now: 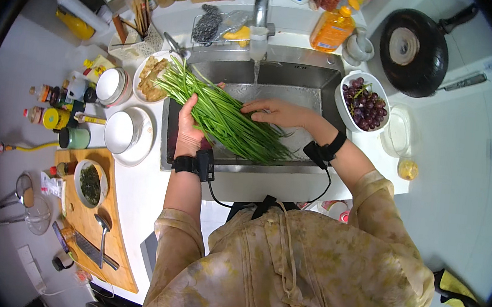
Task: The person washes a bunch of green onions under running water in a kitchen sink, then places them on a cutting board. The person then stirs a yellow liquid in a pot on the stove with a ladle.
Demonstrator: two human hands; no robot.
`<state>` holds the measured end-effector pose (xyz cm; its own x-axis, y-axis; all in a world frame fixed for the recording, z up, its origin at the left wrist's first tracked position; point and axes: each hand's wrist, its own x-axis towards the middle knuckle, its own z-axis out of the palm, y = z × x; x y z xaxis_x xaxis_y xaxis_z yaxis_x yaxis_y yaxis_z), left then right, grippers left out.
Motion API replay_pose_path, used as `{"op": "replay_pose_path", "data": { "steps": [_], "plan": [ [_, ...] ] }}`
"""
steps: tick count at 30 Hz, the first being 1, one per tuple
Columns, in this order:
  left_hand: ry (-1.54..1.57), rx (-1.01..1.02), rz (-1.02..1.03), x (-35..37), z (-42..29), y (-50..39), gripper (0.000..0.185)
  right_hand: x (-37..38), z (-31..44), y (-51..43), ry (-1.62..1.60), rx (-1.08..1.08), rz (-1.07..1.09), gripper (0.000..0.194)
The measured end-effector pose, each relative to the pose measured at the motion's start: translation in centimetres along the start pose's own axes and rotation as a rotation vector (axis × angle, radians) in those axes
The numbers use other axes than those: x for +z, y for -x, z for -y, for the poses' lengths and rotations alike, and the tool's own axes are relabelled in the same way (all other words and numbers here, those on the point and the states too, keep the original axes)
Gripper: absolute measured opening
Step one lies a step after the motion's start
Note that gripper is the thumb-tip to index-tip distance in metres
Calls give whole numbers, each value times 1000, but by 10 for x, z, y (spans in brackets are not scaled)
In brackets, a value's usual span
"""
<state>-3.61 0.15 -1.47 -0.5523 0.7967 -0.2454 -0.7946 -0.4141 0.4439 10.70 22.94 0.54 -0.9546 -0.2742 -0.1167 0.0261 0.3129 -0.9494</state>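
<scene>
A large bunch of long green chives (227, 116) lies across my left hand (189, 119), its pale stem ends up to the left and its leaf tips down to the right. My left thumb presses on the stems; the other fingers are mostly hidden underneath. My right hand (276, 112) rests its fingertips on the upper side of the leaves, palm down, fingers stretched. Both hands are over the stainless-steel sink (333, 73). From the faucet (261, 17) a stream of water (256, 72) runs into the basin behind the bunch.
Right of the sink stands a white bowl of grapes (364, 105). A plate of brownish food (150, 77) sits close by the stem ends at left. A wooden cutting board (119, 248) holds a cleaver (90, 247), a spoon (103, 228) and a bowl of dark greens (90, 185).
</scene>
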Motion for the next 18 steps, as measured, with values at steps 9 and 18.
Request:
{"op": "replay_pose_path", "data": {
  "steps": [9,18],
  "plan": [
    [-97,-4,-124,25,14,-20,54,-19,0,1,-222,302,-270,38],
    [45,50,-202,24,44,-38,46,9,-39,-29,-138,77,-231,67]
  ]
}}
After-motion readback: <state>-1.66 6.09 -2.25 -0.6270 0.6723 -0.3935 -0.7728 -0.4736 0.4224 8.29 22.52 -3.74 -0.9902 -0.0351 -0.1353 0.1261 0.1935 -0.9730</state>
